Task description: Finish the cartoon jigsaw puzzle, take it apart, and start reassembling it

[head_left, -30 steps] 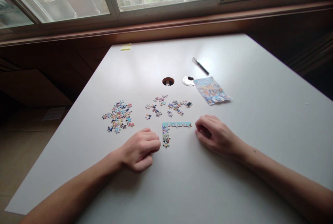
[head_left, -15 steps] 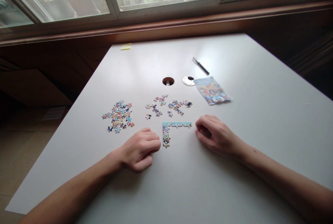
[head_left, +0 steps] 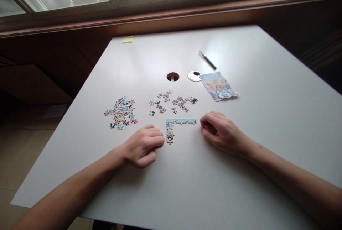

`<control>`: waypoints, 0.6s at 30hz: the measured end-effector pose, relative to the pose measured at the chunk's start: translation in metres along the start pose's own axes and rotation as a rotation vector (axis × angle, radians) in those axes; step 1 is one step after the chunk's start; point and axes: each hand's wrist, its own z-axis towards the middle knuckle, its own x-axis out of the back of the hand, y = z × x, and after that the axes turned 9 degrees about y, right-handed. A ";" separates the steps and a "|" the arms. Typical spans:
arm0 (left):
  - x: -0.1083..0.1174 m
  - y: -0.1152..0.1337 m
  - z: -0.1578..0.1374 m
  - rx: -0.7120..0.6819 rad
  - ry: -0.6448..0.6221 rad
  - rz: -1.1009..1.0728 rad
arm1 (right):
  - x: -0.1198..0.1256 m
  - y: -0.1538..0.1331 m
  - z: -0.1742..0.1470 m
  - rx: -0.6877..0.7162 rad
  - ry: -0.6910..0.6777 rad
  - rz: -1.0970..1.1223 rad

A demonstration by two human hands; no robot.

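My left hand [head_left: 145, 145] rests on the table in a loose fist, its knuckles just left of the joined jigsaw section; no piece shows in it. On the other side, my right hand [head_left: 220, 130] lies curled closed near the section's upper right end, with only a dark hollow visible between thumb and fingers. The joined jigsaw section [head_left: 169, 130] forms a corner: a light blue strip along the top and a column down the left. Loose jigsaw pieces [head_left: 184, 102] lie spread beyond it. A denser pile of jigsaw pieces [head_left: 123, 113] sits beyond my left hand.
A picture sheet [head_left: 219, 87] with cartoon art overlaps a metal ring cover [head_left: 192, 76]. Behind it lies a black pen [head_left: 207, 60]. The white table [head_left: 240, 191] has a round cable hole [head_left: 172, 77] and a yellow sticky note [head_left: 127, 39] at its far left corner.
The camera has tilted slightly down, so everything sits higher in view and the table's near edge shows. My hands and the puzzle pieces have not visibly moved on the table.
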 end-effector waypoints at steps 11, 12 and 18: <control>-0.001 -0.001 -0.002 -0.005 -0.013 0.008 | -0.002 -0.001 0.001 -0.011 0.001 0.004; -0.001 -0.001 -0.002 -0.006 -0.015 0.009 | -0.002 0.000 0.001 -0.011 0.002 0.006; 0.000 -0.001 -0.001 -0.004 -0.006 -0.005 | -0.001 0.000 0.000 -0.010 -0.006 0.018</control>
